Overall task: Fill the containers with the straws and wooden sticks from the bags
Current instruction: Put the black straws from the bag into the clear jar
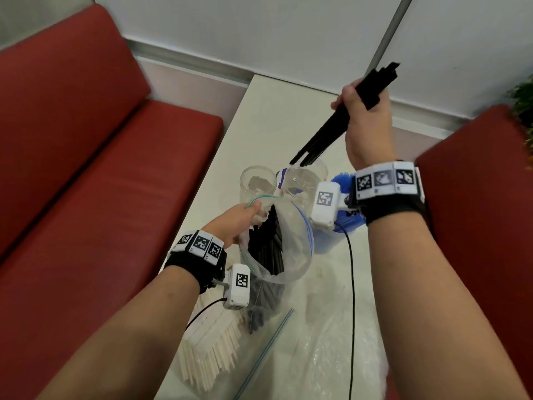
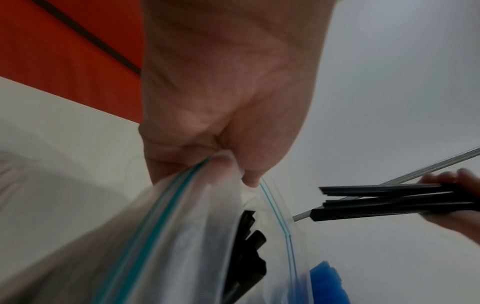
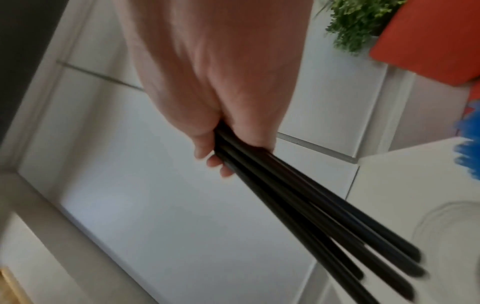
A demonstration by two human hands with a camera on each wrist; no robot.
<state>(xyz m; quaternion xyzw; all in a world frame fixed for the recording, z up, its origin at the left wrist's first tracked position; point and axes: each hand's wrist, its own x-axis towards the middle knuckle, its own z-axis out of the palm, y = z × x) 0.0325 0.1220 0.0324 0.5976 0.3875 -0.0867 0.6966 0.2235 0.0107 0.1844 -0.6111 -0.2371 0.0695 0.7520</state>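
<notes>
My right hand [image 1: 360, 111] grips a bundle of black straws [image 1: 331, 131], held slanted in the air with their lower tips just above a clear jar [image 1: 305, 180]. The same bundle of black straws [image 3: 311, 209] runs down from my right hand [image 3: 221, 139] in the right wrist view. A second clear jar [image 1: 257, 183] stands to its left. My left hand [image 1: 242, 217] pinches the rim of an open zip bag [image 1: 300, 255] with more black straws [image 1: 268, 243] inside. In the left wrist view my left hand [image 2: 228, 160] pinches the zip bag [image 2: 182, 226].
A pack of wooden sticks [image 1: 210, 353] lies near the table's front left edge. Blue straws [image 1: 346, 215] sit behind my right wrist. Crumpled clear plastic [image 1: 317, 342] covers the near white table [image 1: 268, 116]. Red benches [image 1: 86, 168] flank the table, and a green plant [image 3: 358, 22] stands at the right.
</notes>
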